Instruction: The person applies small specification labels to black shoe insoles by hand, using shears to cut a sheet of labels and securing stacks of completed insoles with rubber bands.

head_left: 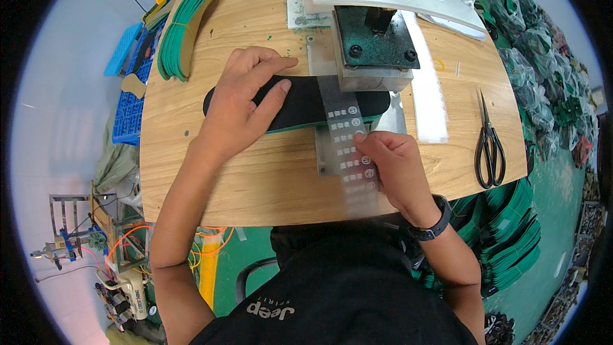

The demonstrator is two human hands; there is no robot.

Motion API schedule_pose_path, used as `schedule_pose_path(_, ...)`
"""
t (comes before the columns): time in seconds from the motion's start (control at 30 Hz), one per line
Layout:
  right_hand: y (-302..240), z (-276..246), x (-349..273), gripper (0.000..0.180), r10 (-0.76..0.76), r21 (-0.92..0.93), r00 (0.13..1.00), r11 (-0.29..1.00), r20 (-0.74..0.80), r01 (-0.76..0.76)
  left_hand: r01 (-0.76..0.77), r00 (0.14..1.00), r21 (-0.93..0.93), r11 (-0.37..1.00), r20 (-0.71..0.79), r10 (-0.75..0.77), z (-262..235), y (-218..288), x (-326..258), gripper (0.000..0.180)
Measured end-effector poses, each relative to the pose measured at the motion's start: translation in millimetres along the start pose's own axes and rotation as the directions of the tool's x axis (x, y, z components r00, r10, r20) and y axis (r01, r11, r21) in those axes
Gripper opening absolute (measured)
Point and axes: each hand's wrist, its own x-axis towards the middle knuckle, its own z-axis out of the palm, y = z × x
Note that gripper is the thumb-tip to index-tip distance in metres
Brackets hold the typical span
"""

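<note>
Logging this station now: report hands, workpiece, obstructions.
Left hand flat on black insole. Right hand fingers pinching clear label strip across it. Press head directly above; scissors off right.

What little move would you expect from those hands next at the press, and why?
Probably a small nudge of the clear strip to line one printed mark up under the press head. The left hand pins the black insole flat on the table, the right hand pinches the strip lying across it, and the strip's top end sits just at the head's edge.
</note>
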Motion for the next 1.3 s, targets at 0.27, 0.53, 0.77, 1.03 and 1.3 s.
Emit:
schedule_pose_path(0.27,-7.5,-5.2,10.9,0.026,0.109,0.234,0.991,0.968,-0.073,-0.089,-0.112,0.977,0.154,0.982,0.195,0.081,18.6,-9.0,7.0,0.071)
schedule_pose_path(0.53,-3.3,-3.4,12.8,0.022,0.037,0.334,0.994,0.943,-0.103,0.000,-0.008,0.961,0.192,0.981,0.273,-0.046,19.7,-3.9,7.7,0.069)
schedule_pose_path(0.77,-4.1,-2.1,11.6,0.023,0.033,0.324,0.991,0.946,-0.127,0.010,0.012,0.965,0.203,0.979,0.255,-0.065,20.9,-4.1,6.7,0.066)
schedule_pose_path(1.03,2.3,-2.7,16.0,0.021,0.044,0.303,0.985,0.953,-0.169,0.009,0.031,0.957,0.222,0.974,0.274,-0.093,20.3,-2.6,8.1,0.071)
schedule_pose_path(1.3,9.9,-3.9,15.6,0.022,-0.014,0.349,0.992,0.935,-0.128,0.059,-0.074,0.989,0.137,0.988,0.136,0.056,23.7,-2.5,4.3,0.065)
